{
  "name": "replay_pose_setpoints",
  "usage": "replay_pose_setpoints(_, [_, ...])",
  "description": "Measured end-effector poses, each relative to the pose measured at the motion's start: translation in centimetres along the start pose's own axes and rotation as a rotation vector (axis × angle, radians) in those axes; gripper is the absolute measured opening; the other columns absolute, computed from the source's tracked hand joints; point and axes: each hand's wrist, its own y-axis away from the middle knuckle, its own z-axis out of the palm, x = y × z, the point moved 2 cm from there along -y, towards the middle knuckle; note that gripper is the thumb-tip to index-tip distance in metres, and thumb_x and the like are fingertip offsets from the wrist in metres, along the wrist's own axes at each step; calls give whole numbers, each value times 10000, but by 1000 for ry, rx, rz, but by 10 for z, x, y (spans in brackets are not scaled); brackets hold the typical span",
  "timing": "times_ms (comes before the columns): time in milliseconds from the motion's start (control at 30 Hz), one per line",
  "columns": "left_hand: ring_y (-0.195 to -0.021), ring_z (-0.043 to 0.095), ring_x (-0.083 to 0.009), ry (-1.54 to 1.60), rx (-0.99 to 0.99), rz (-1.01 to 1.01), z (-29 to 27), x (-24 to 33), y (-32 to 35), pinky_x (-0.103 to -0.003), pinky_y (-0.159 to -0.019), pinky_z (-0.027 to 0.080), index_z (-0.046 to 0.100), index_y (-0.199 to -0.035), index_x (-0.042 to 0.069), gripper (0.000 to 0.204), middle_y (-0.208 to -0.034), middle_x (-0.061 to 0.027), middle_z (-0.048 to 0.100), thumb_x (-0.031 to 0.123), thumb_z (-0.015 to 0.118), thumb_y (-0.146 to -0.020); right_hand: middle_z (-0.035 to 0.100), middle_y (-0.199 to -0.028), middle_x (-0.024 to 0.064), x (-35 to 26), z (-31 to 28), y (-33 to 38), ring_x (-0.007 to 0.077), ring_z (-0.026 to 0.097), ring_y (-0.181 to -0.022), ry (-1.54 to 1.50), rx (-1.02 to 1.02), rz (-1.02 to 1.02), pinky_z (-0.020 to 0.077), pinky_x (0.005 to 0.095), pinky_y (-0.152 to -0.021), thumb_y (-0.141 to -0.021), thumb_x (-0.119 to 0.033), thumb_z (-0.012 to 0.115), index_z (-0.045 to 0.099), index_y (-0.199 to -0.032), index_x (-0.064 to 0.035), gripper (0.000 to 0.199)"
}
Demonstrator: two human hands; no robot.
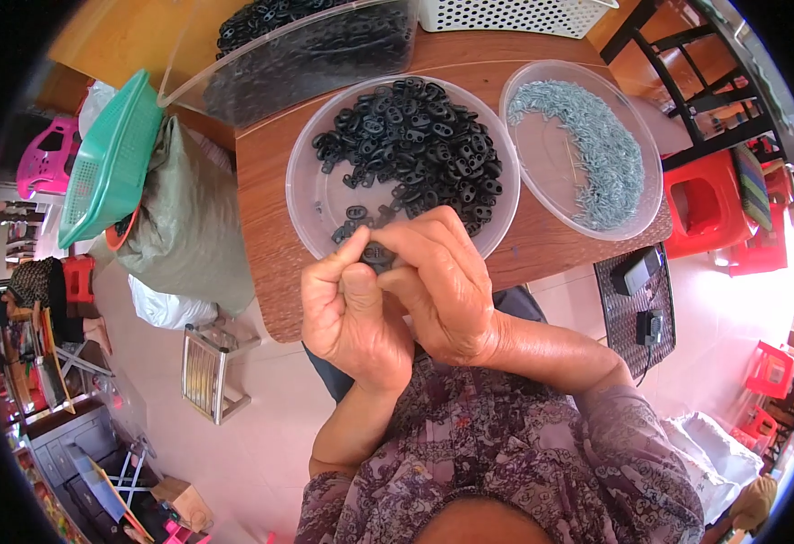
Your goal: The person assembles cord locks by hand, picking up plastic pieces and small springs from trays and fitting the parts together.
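Over the near edge of a round clear plastic tub (299,181), my two hands meet with their fingers pinched together. Between the fingertips is a small black oval plastic piece (377,257). My left hand (353,313) is closed on its left side, thumb and forefinger pressed in. From the right, my right hand (442,290) is closed on it too; its curled fingers hide part of the piece. Whether anything smaller is in the pinch cannot be made out. Many similar black pieces (415,136), with two holes each, are heaped in the tub.
A second round clear tub (551,172) at the right holds small silvery screw-like pins (610,145). Behind stand a clear bin (315,77) of black pieces and a white perforated basket (515,16). A green basket (116,163) rests by a sack (193,227) left of the wooden table (265,199).
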Motion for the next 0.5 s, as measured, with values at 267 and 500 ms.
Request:
replay_pose_setpoints(267, [-793, 544, -122, 50, 7, -21, 4, 7, 7, -258, -729, 461, 533, -1017, -61, 283, -928, -120, 586, 194, 548, -897, 573, -911, 161, -2, 0, 1, 250, 509, -703, -89, 45, 4, 439, 338, -631, -812, -63, 589, 522, -978, 69, 223])
replay_pose_setpoints(500, [-782, 526, -103, 1, 32, 4, -1, -4, 10, -250, -726, 455, 535, -1002, -42, 272, -907, -85, 585, 206, 552, -893, 553, -815, 132, 2, 7, 7, 267, 488, -660, -50, 99, 5, 419, 343, -592, -712, -12, 635, 530, -914, 36, 232])
